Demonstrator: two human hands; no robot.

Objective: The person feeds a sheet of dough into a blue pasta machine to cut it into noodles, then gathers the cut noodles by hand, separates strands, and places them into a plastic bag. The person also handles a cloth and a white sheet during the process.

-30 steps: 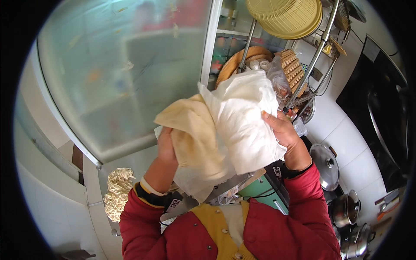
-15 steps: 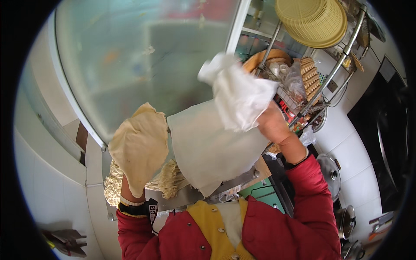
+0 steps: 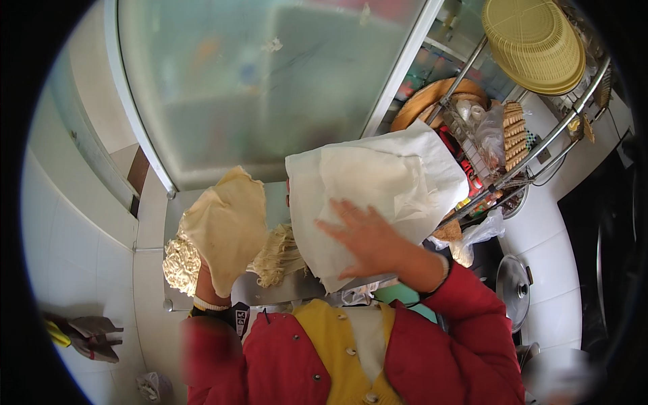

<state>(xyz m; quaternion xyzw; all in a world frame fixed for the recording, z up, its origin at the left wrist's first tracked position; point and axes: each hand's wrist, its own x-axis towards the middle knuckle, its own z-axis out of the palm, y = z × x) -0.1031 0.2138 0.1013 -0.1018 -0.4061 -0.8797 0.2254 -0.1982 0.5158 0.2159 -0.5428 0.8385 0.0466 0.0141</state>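
My left hand [image 3: 210, 282] is raised at the left with a limp, pale yellow dough sheet [image 3: 226, 219] draped over it. The dough hides its fingers. Spread out on the worktop is a thin white cloth [image 3: 432, 158], partly creased, with a cream patch in its middle. My right hand [image 3: 371, 246] lies flat at its near part, fingers apart and holding nothing. Between the dough and the cloth sits a bundle of cut noodles [image 3: 275, 260]. Another noodle heap [image 3: 182, 266] is left of my left hand.
A frosted glass panel [image 3: 270, 88] stands behind the metal worktop [image 3: 260, 293]. On the right, a metal rack [image 3: 540, 152] carries yellow baskets [image 3: 533, 50], bags and an egg tray [image 3: 514, 135]. A pot with a glass lid [image 3: 514, 290] is at the lower right.
The white cloth that my right hand held bunched in the air now lies spread on the worktop. My right hand has let go and come down nearer to me. The left hand still bears the dough.
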